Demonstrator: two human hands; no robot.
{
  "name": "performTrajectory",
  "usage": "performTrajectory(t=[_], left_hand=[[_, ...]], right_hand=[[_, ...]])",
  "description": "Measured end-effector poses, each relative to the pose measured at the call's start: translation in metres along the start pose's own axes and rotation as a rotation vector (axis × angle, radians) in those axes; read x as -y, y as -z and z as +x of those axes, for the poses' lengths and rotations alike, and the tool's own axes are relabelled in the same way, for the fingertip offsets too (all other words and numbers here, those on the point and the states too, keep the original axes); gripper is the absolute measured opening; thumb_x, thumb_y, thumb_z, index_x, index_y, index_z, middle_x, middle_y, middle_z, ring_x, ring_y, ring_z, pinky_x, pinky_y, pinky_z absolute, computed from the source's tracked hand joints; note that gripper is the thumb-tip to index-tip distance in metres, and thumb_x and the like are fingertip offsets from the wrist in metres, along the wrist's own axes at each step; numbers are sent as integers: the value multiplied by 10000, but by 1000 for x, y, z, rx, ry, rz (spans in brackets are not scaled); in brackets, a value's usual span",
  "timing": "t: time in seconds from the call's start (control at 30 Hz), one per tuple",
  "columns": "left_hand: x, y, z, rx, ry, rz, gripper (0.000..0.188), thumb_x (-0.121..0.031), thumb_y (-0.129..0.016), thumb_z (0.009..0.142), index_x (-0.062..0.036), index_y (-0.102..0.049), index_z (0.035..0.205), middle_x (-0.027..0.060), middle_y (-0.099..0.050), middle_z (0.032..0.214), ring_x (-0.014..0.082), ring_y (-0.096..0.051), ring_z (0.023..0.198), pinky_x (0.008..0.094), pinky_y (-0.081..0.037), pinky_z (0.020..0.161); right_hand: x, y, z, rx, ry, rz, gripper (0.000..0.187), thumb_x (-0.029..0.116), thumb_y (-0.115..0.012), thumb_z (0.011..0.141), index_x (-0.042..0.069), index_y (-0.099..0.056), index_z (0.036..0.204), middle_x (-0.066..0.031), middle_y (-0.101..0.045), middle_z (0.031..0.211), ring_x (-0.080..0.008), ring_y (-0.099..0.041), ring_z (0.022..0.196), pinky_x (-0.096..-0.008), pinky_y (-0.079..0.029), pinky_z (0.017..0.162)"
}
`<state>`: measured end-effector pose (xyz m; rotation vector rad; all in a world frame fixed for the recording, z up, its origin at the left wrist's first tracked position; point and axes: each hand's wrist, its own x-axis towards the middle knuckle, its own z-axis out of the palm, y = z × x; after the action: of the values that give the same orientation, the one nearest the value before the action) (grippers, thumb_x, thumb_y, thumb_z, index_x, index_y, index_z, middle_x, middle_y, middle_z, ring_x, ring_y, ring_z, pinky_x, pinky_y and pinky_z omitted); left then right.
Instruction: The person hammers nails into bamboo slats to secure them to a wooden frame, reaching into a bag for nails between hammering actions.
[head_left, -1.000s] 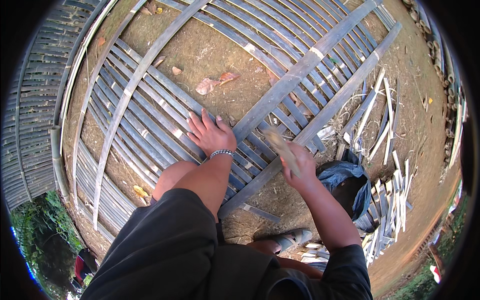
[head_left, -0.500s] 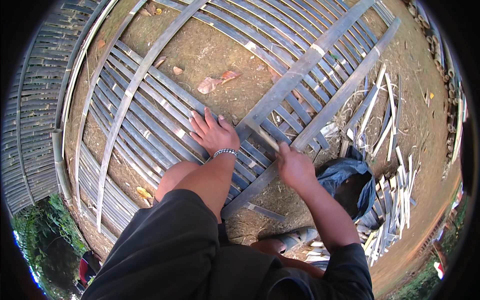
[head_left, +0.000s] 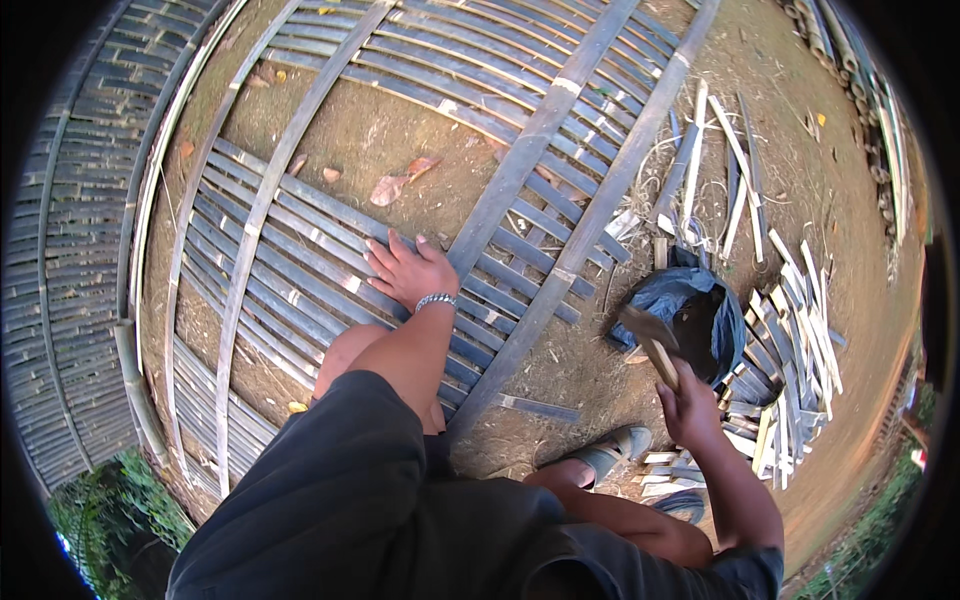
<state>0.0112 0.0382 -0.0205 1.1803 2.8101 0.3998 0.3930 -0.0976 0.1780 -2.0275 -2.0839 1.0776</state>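
My left hand lies flat with its fingers spread on the dark bamboo slats of a large lattice panel on the ground. A chain bracelet circles that wrist. Crossing the slats beside it, a broad bamboo strip runs away from me, and a second long strip lies parallel on its right. Off to the right, clear of the panel, my right hand is closed round the wooden handle of a hammer. Its dark head hangs in front of a blue plastic bag.
Cut bamboo pieces are heaped right of the bag, with longer splints beyond it. Another woven bamboo panel stands at the left. Bamboo poles are stacked far right. Dry leaves lie on the bare soil.
My right hand has drawn the hammer away from the broad strip, to the right and nearer me. The left hand stays flat on the slats. The whole view has shifted somewhat.
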Motion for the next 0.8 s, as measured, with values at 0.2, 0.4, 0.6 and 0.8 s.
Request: performTrajectory(t=[0.2, 0.4, 0.6, 0.8], left_hand=[[-42, 2, 25, 197, -550, -379, 435, -343, -629, 977, -37, -644, 1285, 221, -576, 1417, 409, -536, 1295, 538, -369, 1126], [-103, -19, 97, 906, -577, -265, 464, -367, -742, 955, 17, -710, 1213, 106, -763, 995, 257, -708, 898, 372, -546, 869], [-107, -29, 122, 1340, -156, -557, 349, -134, -771, 944, -23, -683, 1263, 34, -735, 1104, 137, -680, 966, 264, -525, 832], [-96, -24, 115, 1380, -29, -807, 362, -46, -698, 973, -27, -586, 1316, 52, -691, 1184, 160, -653, 1090, 336, -520, 954]], right_hand=[[-47, -47, -119, -184, -406, 248, 353, 169, -581, 1035, -12, -523, 1332, -213, -673, 835, -397, -674, 709, -481, -524, 641], [-51, -102, -139, -321, -621, 737, 230, 173, -569, 1061, 4, -541, 1215, -68, -608, 767, -127, -576, 618, -307, -470, 549], [-53, -117, -161, -280, -651, 728, 224, 182, -577, 1059, -1, -548, 1184, -67, -598, 704, -137, -579, 574, -311, -471, 539], [-55, -124, -174, -179, -600, 543, 222, 176, -593, 1028, -17, -547, 1128, -205, -624, 721, -361, -620, 627, -440, -485, 614]])
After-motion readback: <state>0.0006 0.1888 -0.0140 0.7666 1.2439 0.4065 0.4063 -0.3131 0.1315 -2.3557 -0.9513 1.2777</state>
